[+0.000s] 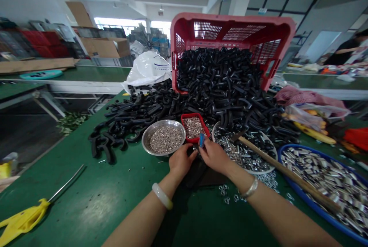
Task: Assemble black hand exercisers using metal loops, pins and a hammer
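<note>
My left hand [181, 160] is closed, its thumb and fingers pinching something small and dark, partly hidden, just below the red tray. My right hand [214, 155] is closed beside it, fingertips nearly meeting the left ones at a small metal part; a blue piece [201, 140] shows at its index finger. A dark plate [212, 178] lies under the hands. Close to the left hand stands a steel bowl [165, 139] of small metal pieces. The red tray [208, 134] holds pins or rivets. Right of the hands is a round pale tray [276, 151] with metal and black parts.
Behind, a tipped red crate [232, 17] spills black parts [221, 74] over the green table [86, 197]. A wooden-handled hammer [284, 168] crosses toward a blue basin [310, 201] of metal tubes. A yellow tool [25, 218] lies front left. Another person [345, 51] is far right.
</note>
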Demonstrator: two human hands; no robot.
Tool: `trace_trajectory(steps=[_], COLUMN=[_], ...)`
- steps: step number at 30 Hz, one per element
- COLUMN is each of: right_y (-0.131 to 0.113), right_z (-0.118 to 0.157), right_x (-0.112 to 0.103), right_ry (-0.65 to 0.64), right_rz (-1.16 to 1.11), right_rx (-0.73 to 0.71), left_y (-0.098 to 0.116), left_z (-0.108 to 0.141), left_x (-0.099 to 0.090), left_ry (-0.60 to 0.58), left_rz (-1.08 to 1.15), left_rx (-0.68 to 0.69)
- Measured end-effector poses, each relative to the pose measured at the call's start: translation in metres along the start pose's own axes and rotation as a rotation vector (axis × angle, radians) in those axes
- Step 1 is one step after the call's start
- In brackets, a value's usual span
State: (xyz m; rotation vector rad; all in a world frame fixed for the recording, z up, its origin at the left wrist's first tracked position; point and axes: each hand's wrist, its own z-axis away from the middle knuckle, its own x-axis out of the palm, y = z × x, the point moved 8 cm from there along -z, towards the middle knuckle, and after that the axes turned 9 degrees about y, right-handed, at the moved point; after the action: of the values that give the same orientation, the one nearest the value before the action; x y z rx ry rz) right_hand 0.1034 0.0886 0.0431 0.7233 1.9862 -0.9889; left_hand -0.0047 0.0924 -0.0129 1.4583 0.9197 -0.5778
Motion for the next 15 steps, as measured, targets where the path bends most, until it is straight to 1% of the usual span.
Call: trace_trajectory(steps=[2,3,5,6,8,10,13,15], right_y=[-0.006,-0.005,0.006,0.013,0.026,0.037,0.053,0.056], right_z=[-0.001,-0.001,0.001,0.003,0.009,0.017,0.031,0.036], right_x=[-0.009,-0.016,-0.025,-0.025,-0.017,-0.008,0.0,0.003], right_ry=[0.076,0.142,0.26,0.284,0.251,0.216,0.243,0.252], right_rz=[-0.189,-0.31,-0.526,-0.589,-0.612,-0.573,-0.603,-0.626], right_rx=[-0.03,-0.01,0.101,0.17,0.261,0.305,0.37,0.379], left_y=[0.001,0.002,0.003,0.003,0.002,0.002,0.001,0.001], left_z=[0.0,0.001,0.001,0.001,0.001,0.0,-0.001,-0.001], left_x=[0.0,-0.001,-0.002,-0.002,-0.002,-0.001,0.0,0.0], left_ry=[-0.019,-0.024,-0.021,-0.02,-0.019,-0.012,0.008,0.007], left_rz=[-0.003,-0.004,-0.006,-0.003,0.004,0.005,0.0,-0.001], left_rx=[0.002,0.006,0.009,0.009,0.001,0.004,0.012,0.006])
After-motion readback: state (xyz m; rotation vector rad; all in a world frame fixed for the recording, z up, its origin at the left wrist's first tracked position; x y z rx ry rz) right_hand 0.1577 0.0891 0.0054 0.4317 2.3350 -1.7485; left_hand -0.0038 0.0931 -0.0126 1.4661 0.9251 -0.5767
